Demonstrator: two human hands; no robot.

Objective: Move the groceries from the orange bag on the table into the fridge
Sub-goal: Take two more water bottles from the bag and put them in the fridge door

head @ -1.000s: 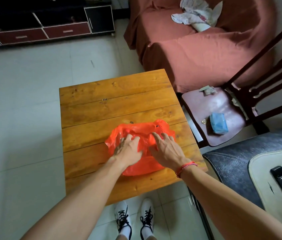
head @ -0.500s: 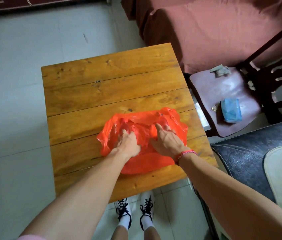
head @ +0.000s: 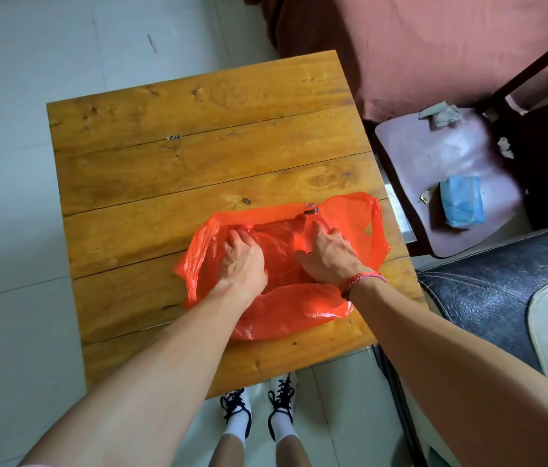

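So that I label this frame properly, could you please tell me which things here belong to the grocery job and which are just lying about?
Job in hand: orange bag; left hand and right hand at its mouth; what looks like a bottle top at its far edge; wooden table.
Lying about: blue packet and crumpled paper on the chair; red-covered sofa.

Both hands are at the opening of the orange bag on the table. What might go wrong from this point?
1. The orange bag lies close to the right edge of the table; a hard pull may drag it off, toward the chair.
2. Only a bottle neck shows through the opening; the thin film may catch on it or tear when things are lifted out.
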